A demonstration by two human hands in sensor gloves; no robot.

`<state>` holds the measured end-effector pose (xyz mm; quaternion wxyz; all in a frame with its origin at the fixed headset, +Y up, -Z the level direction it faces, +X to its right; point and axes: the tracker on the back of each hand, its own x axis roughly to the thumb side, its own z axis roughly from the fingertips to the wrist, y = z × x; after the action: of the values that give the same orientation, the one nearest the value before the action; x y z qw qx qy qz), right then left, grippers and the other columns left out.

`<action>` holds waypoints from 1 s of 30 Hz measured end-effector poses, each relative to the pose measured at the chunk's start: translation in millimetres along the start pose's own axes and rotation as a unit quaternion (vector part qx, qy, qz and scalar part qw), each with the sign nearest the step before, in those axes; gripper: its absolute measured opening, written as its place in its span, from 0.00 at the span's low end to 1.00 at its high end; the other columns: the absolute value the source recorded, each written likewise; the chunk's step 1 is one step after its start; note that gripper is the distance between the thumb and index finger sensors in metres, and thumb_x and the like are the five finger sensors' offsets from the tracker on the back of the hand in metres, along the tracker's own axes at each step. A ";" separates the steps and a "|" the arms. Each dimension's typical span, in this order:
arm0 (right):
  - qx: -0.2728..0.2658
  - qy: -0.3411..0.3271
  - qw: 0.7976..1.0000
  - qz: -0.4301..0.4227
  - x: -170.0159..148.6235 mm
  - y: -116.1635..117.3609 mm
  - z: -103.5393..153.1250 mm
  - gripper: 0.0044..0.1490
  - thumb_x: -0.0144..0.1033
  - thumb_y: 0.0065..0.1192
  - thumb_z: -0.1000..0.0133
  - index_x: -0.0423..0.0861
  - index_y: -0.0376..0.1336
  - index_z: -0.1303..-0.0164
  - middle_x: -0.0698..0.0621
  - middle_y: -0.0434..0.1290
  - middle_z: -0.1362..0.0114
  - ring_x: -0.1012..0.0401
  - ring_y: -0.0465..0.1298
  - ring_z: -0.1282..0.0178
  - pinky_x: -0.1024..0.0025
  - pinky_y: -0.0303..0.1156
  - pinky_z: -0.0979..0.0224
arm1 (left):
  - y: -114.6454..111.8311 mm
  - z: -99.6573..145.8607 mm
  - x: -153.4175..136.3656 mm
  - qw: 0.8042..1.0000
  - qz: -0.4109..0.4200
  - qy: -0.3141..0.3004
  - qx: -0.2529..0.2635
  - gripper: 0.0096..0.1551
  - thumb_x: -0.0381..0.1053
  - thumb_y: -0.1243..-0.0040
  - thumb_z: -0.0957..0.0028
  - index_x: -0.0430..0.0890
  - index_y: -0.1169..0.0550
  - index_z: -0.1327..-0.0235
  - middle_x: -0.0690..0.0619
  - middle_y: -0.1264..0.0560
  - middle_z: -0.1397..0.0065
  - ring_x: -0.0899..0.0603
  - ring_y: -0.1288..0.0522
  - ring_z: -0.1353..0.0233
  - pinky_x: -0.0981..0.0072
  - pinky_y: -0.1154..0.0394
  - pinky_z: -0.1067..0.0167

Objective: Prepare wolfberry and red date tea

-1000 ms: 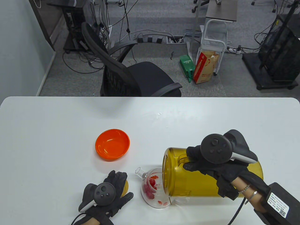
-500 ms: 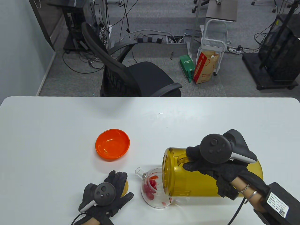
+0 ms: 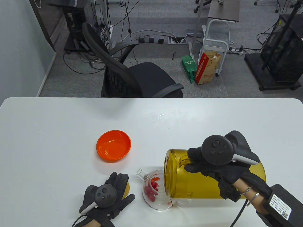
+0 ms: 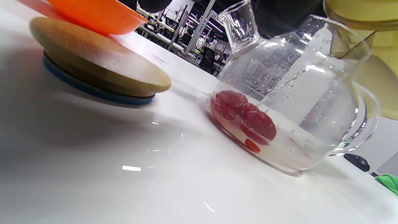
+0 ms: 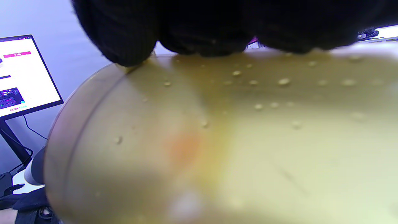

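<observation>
White table (image 3: 59,132) fills my lower view. My right hand (image 3: 210,165) grips the handle of the big yellow pitcher (image 3: 201,186), fingers wrapped tight around it; pitcher tipped on its side, mouth over the glass teapot (image 3: 153,191), rim touching or just above it, can't tell which. Orange bowl (image 3: 113,146) sits apart, up-left of the teapot. Teapot stands upright just right of my left hand (image 3: 111,196), some water in the bottom, red dates (image 4: 242,116) lying in it, small wolfberry bits (image 4: 252,146) beside them. Left hand lies fingers spread, flat over the wooden lid (image 4: 93,71), holding nothing as far as I see. Lid lies on the table, bowl behind it.
</observation>
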<state>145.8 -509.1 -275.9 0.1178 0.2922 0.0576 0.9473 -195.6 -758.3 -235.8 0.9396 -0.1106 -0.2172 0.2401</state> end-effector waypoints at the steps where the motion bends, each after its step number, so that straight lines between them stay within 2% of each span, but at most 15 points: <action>1: 0.000 0.000 1.000 0.000 0.0 0.0 0.0 0.26 0.53 0.69 0.47 0.43 0.73 0.54 0.47 0.80 0.66 0.56 0.79 0.74 0.53 0.78 0.63 | 0.0 0.0 0.0 1.000 0.000 0.000 0.000 0.48 0.63 0.48 0.37 0.36 0.51 0.20 0.28 0.49 0.16 0.23 0.57 0.20 0.30 0.53 0.29; 30: 0.002 0.001 1.000 0.006 3.3 -0.4 -0.4 0.26 0.53 0.69 0.47 0.42 0.73 0.54 0.47 0.80 0.66 0.56 0.79 0.74 0.53 0.78 0.63 | -0.1 0.1 0.5 1.000 -0.001 -0.001 0.000 0.48 0.63 0.48 0.37 0.36 0.51 0.20 0.28 0.48 0.16 0.23 0.57 0.20 0.30 0.53 0.29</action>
<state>143.0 -507.9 -274.5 0.1114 0.2917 0.0579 0.9482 -195.2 -758.1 -235.4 0.9398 -0.1099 -0.2181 0.2391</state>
